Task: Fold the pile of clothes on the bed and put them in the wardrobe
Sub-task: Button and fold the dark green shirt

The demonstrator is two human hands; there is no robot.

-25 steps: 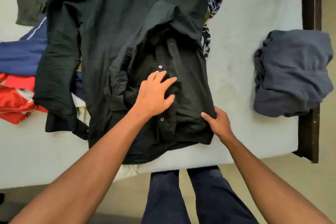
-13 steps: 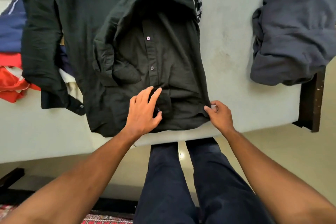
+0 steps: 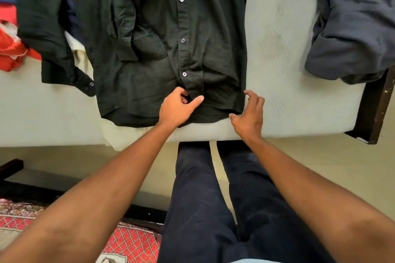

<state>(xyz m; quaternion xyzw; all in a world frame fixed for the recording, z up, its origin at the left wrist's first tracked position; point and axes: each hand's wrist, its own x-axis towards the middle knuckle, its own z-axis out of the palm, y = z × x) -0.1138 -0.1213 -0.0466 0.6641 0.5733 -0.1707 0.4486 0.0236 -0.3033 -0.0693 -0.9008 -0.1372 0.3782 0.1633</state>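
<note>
Black shirt [image 3: 192,38]: lies front up on the bed [image 3: 288,83], button placket showing.
Long axis: runs straight away from the person; hem at the near edge of the mattress, collar end cut off by the top of the view.
Sleeve: one lies out to the left, cuff [image 3: 89,87] toward the near edge.
Left hand [image 3: 177,109]: fingers curled, pinching the placket just above the hem.
Right hand [image 3: 250,113]: released, fingers spread and loosely bent, grasping nothing; thumb just beside the hem's right corner.
Also on the bed: grey garment [image 3: 352,28] bunched well to the right; red garment [image 3: 8,49] at the left edge; cream cloth [image 3: 119,134] partly under the shirt, hanging over the near edge.
Floor: patterned rug [image 3: 132,245] lower left.
</note>
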